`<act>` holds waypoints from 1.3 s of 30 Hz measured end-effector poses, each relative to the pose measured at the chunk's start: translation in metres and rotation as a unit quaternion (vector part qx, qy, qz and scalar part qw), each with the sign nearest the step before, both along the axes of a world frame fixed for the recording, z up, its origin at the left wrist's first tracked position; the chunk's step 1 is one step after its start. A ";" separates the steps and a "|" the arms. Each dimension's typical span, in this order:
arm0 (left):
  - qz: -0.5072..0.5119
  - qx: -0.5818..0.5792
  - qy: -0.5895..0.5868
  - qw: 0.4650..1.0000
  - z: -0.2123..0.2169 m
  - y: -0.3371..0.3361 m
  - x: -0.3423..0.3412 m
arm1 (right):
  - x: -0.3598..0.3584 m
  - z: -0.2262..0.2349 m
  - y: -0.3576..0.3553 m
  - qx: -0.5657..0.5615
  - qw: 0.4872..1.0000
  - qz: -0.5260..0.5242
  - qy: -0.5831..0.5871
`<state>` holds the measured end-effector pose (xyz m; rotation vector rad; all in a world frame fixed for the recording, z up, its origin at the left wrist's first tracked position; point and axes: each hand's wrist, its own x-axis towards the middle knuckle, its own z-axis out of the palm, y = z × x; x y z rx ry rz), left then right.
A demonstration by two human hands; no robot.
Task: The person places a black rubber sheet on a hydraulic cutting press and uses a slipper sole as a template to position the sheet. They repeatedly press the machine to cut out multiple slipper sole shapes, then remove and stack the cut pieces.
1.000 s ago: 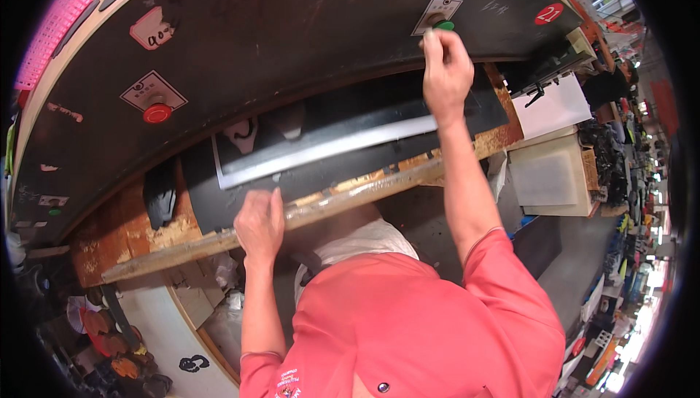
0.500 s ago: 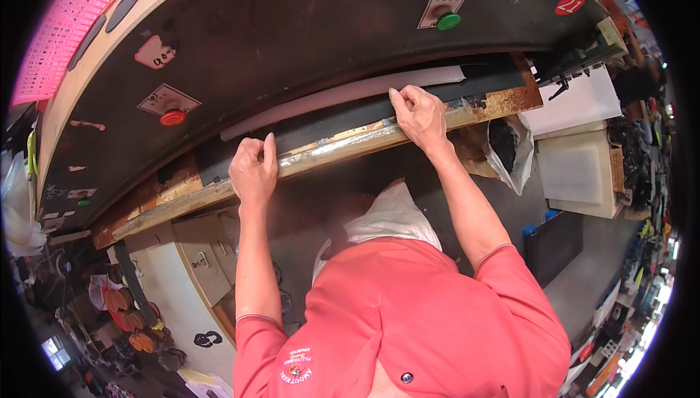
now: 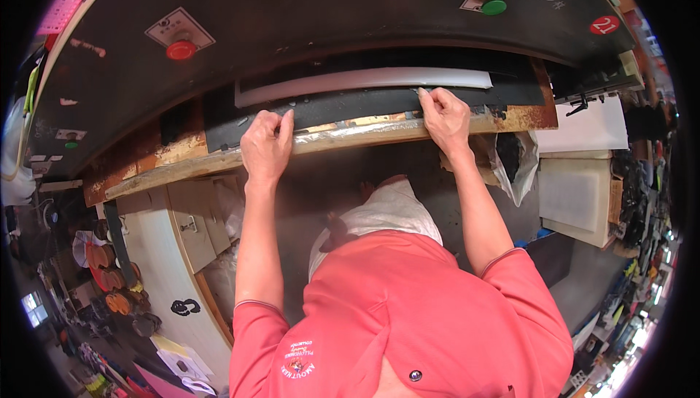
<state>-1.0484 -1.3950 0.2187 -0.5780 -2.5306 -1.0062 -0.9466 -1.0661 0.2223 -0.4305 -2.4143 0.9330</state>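
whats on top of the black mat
A long white strip lies on the black mat; the shadowed area behind it shows no clear detail. Anything deeper is covered by the dark panel and can't be seen.

I am curling the fingers of my left hand at the near wooden edge of the table, thumb raised. Farther right along that edge, I am reaching my right hand toward a long white strip, which is lying across a black mat. Beyond, a dark panel is carrying a red button left and a green button right.
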 end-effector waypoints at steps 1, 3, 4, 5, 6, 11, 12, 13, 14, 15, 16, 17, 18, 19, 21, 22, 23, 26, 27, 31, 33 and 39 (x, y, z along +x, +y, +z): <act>-0.002 -0.006 0.006 1.000 0.002 0.001 0.001 | 0.000 0.000 0.002 -0.027 1.000 -0.005 0.008; -0.004 -0.009 -0.009 1.000 0.006 0.004 0.002 | 0.000 0.002 0.009 -0.091 0.996 -0.019 -0.008; -0.008 -0.014 -0.012 1.000 0.008 0.006 0.002 | -0.001 0.004 0.011 -0.127 0.990 -0.045 -0.031; -0.012 -0.017 -0.017 1.000 0.011 0.007 0.001 | -0.004 0.007 0.013 -0.152 0.987 -0.048 -0.013; -0.021 -0.023 -0.030 0.999 0.014 0.008 0.001 | -0.008 0.009 0.013 -0.181 0.982 -0.054 0.002; -0.082 -0.040 -0.132 0.987 0.036 0.013 -0.006 | -0.057 0.028 -0.013 -0.244 0.969 -0.007 0.031; -0.099 -0.036 -0.157 0.982 0.040 0.014 -0.011 | -0.074 0.034 -0.020 -0.181 0.981 0.059 0.040; -0.116 -0.048 -0.178 0.976 0.044 0.016 -0.017 | -0.092 0.039 -0.027 -0.121 0.987 0.098 0.027; -0.125 -0.009 -0.197 0.972 0.047 0.020 -0.025 | -0.115 0.041 -0.036 -0.088 0.988 0.124 0.032; -0.119 0.030 -0.170 0.978 0.049 0.025 -0.034 | -0.136 0.042 -0.047 -0.071 0.987 0.142 0.013; -0.114 0.069 -0.145 0.980 0.050 0.030 -0.046 | -0.155 0.042 -0.058 -0.049 0.984 0.170 -0.004; -0.110 0.086 -0.076 0.987 0.050 0.036 -0.060 | -0.167 0.041 -0.072 0.014 0.986 0.163 -0.030; -0.123 0.084 -0.046 0.988 0.048 0.039 -0.076 | -0.180 0.040 -0.084 0.084 0.983 0.159 -0.049; -0.123 0.065 -0.026 0.990 0.044 0.046 -0.092 | -0.189 0.038 -0.093 0.093 0.982 0.153 -0.058; -0.111 0.004 -0.005 0.994 0.035 0.058 -0.107 | -0.196 0.036 -0.101 0.114 0.982 0.137 -0.060; -0.106 -0.044 -0.007 0.993 0.030 0.062 -0.111 | -0.196 0.035 -0.101 0.092 0.984 0.142 -0.058; -0.122 -0.073 0.018 0.990 0.026 0.064 -0.111 | -0.195 0.035 -0.097 0.074 0.986 0.141 -0.053; -0.110 -0.066 -0.002 0.992 0.016 0.064 -0.107 | -0.188 0.041 -0.070 -0.059 0.986 0.140 -0.070; -0.109 -0.072 -0.018 0.991 0.016 0.064 -0.105 | -0.188 0.044 -0.055 -0.185 0.968 0.154 -0.073; -0.095 -0.054 -0.022 0.994 0.028 0.073 -0.106 | -0.183 0.051 -0.016 -0.541 0.824 0.160 -0.046; -0.084 -0.014 0.000 0.996 0.042 0.087 -0.106 | -0.182 0.049 -0.009 -0.577 0.803 0.147 -0.042; -0.186 0.173 -0.321 0.912 0.058 0.150 -0.106 | -0.178 0.039 -0.008 -0.611 0.780 0.130 -0.030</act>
